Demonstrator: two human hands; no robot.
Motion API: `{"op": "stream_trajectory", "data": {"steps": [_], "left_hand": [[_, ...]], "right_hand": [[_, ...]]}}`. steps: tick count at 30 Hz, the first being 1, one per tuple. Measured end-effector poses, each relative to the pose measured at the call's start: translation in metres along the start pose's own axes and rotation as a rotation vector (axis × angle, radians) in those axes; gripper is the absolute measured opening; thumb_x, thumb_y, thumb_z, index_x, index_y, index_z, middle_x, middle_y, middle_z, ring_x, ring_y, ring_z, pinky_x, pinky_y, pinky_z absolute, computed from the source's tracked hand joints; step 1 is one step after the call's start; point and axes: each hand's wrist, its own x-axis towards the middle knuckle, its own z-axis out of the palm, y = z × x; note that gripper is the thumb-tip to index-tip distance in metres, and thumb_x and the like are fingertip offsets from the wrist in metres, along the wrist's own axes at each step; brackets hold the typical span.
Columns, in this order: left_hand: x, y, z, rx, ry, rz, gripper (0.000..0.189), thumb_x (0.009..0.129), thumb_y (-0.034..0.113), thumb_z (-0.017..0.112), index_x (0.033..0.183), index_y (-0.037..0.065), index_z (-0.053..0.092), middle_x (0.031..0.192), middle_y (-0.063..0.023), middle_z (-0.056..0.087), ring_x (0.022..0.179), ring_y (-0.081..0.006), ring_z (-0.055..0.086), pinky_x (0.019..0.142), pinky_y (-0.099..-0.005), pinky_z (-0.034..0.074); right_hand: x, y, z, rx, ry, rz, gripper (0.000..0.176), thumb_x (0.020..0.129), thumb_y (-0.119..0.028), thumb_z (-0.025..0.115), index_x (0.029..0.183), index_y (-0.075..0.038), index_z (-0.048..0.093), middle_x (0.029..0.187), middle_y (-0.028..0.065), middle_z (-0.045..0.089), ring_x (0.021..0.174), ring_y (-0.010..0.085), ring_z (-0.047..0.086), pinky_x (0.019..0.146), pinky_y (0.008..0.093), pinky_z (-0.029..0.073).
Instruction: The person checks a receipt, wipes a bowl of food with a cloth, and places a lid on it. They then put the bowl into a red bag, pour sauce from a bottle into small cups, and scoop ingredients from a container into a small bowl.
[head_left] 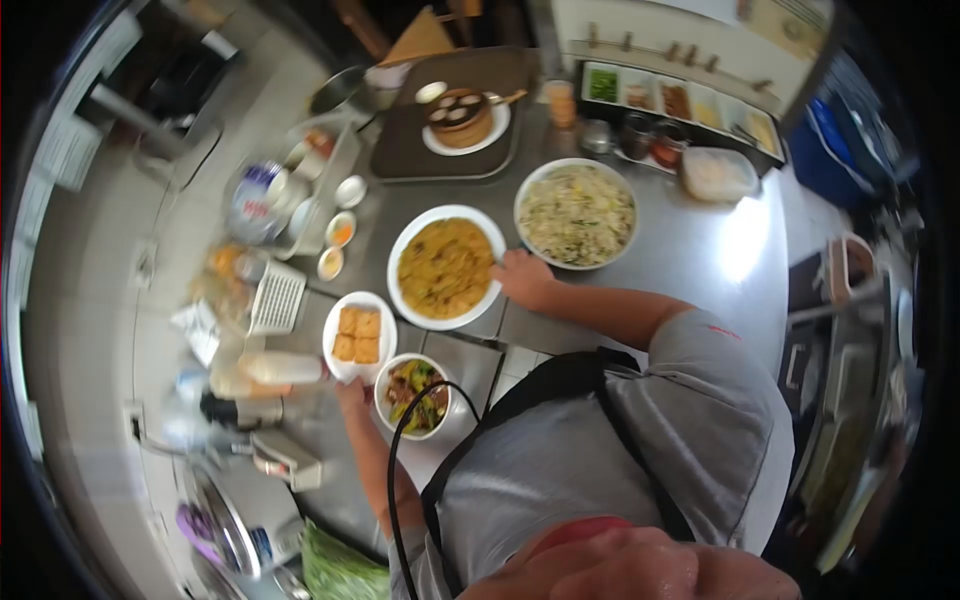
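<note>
My right hand (525,280) grips the right rim of a white oval plate (398,296) filled with a yellow-brown, saucy dish (445,268). My left hand (351,394) is closed on the near edge of a smaller white plate (333,322), which carries several golden fried squares (357,335). Right beside that plate stands a white bowl (413,398) of greens and brown pieces; a black cable crosses in front of it. Beyond my right hand is a large round bowl (575,214) of pale food mixed with green bits.
A dark tray (400,150) holds a bamboo steamer (462,122) on a plate. Topping containers (680,105), jars (665,145) and a lidded plastic tub (720,174) line the far right. Small sauce cups (340,229), a white basket (277,297) and bottles (280,368) stand at the left.
</note>
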Motion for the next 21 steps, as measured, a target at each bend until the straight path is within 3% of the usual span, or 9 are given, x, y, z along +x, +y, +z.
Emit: {"op": "stream_trajectory", "data": {"steps": [8,15,16,19,20,21], "left_hand": [[0.021,0.042,0.052,-0.013,-0.14,-0.124,0.035,0.072,-0.003,0.044,0.106,0.001,0.034,0.077,-0.0168,0.053,0.055,-0.0256,0.055,0.041,-0.0317,0.047],[0.04,0.052,0.079,0.152,-0.204,-0.166,0.033,0.075,-0.001,0.044,0.106,0.0,0.035,0.077,-0.0196,0.053,0.053,-0.0267,0.055,0.042,-0.0333,0.048],[0.038,0.055,0.087,0.256,-0.183,-0.161,0.025,0.078,0.003,0.042,0.103,-0.001,0.04,0.073,-0.0161,0.054,0.051,-0.0246,0.054,0.045,-0.0322,0.048],[0.054,0.048,0.104,0.127,-0.204,-0.159,0.031,0.078,0.001,0.041,0.106,0.014,0.042,0.094,-0.0094,0.052,0.073,-0.0245,0.055,0.049,-0.0317,0.048],[0.056,0.049,0.111,0.149,-0.148,-0.189,0.031,0.077,0.002,0.043,0.105,0.014,0.043,0.091,-0.0091,0.053,0.07,-0.0235,0.055,0.049,-0.032,0.047],[0.056,0.054,0.113,0.097,-0.241,-0.203,0.033,0.075,0.001,0.044,0.105,0.014,0.043,0.089,-0.0086,0.052,0.068,-0.0227,0.054,0.049,-0.033,0.047]], "right_hand": [[-0.017,0.007,-0.005,-0.068,-0.051,0.021,0.021,0.071,-0.015,0.048,0.091,-0.012,0.05,0.088,0.0123,0.045,0.083,0.0253,0.046,0.061,0.0334,0.043],[-0.036,0.007,-0.021,-0.052,-0.128,0.095,0.02,0.072,-0.015,0.047,0.092,-0.012,0.049,0.089,0.0114,0.045,0.087,0.0247,0.046,0.062,0.032,0.043],[-0.038,0.008,-0.021,-0.052,-0.127,0.125,0.02,0.072,-0.015,0.048,0.092,-0.012,0.049,0.089,0.0113,0.046,0.087,0.0246,0.046,0.062,0.0322,0.043],[-0.041,0.006,-0.016,-0.048,-0.123,0.159,0.02,0.071,-0.017,0.049,0.09,-0.012,0.049,0.087,0.0109,0.046,0.087,0.0246,0.047,0.06,0.0331,0.044],[-0.042,0.007,-0.013,-0.049,-0.107,0.159,0.02,0.07,-0.017,0.049,0.09,-0.011,0.049,0.087,0.0106,0.046,0.087,0.0247,0.048,0.06,0.0337,0.044],[-0.043,0.006,-0.013,-0.036,-0.053,0.139,0.02,0.07,-0.016,0.049,0.089,-0.011,0.049,0.085,0.0104,0.047,0.086,0.0249,0.048,0.06,0.0341,0.044]]}}
